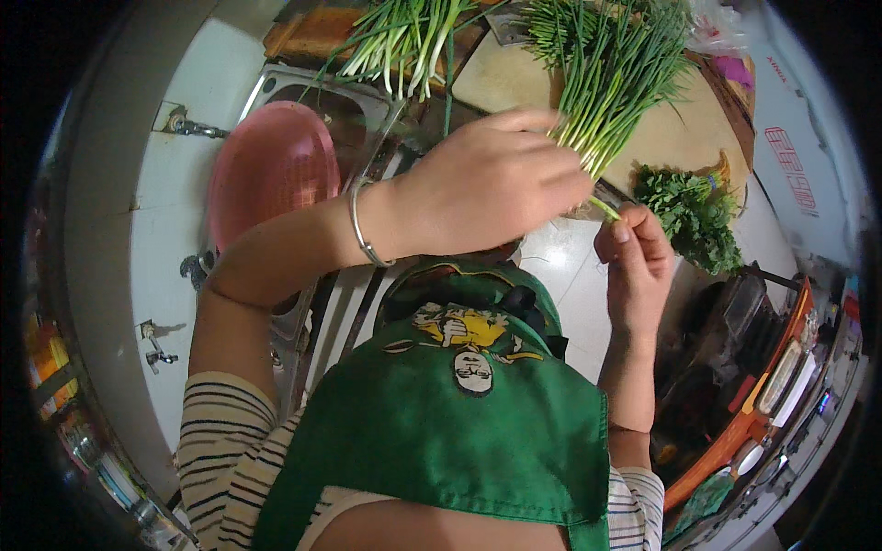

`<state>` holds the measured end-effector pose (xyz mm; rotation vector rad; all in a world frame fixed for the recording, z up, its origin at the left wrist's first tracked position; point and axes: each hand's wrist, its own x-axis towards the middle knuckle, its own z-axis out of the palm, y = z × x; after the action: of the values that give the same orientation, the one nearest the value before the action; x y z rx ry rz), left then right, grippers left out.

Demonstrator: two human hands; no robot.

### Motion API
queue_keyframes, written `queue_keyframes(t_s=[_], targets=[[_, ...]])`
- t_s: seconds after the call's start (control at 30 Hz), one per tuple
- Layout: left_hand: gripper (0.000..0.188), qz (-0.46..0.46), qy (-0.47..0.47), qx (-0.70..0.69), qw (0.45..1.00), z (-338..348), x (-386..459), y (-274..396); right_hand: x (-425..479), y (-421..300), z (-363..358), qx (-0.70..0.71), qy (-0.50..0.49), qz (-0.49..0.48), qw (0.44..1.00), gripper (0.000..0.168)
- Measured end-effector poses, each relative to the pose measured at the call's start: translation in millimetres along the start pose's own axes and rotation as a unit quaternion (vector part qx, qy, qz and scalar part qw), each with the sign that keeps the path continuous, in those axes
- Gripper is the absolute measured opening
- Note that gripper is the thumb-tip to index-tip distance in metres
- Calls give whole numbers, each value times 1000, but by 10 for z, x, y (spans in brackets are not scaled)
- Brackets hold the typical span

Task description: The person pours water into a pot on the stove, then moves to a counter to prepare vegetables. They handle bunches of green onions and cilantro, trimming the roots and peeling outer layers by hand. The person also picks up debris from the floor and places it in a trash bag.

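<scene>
A bunch of green onions (606, 117) lies over a pale cutting board (510, 76), its white root ends pointing towards me. My left hand (496, 182), with a metal bangle at the wrist, is closed around the stems near those ends. Close to it on the right, my right hand (637, 244) pinches the end of one stalk (605, 207) between thumb and fingers. Another pile of green onions (406, 48) rests at the top by the sink. A bundle of leafy herbs (689, 213) lies at the board's right edge.
On the left, a pink plastic basin (275, 172) leans over a metal sink (351, 96) below a wall tap (196, 128). A white box (792, 138) bearing writing stands at the right. Lower right is an orange-edged shelf (723, 441) with assorted items.
</scene>
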<state>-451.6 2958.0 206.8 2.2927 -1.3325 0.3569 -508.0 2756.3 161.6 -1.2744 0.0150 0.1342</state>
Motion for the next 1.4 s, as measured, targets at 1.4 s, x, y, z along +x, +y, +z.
queue_keyframes(t_s=[1.4], targets=[[8,-371,93,-465,798,-235,-859,516,76,-113,83,95,-11,-6,995,17]])
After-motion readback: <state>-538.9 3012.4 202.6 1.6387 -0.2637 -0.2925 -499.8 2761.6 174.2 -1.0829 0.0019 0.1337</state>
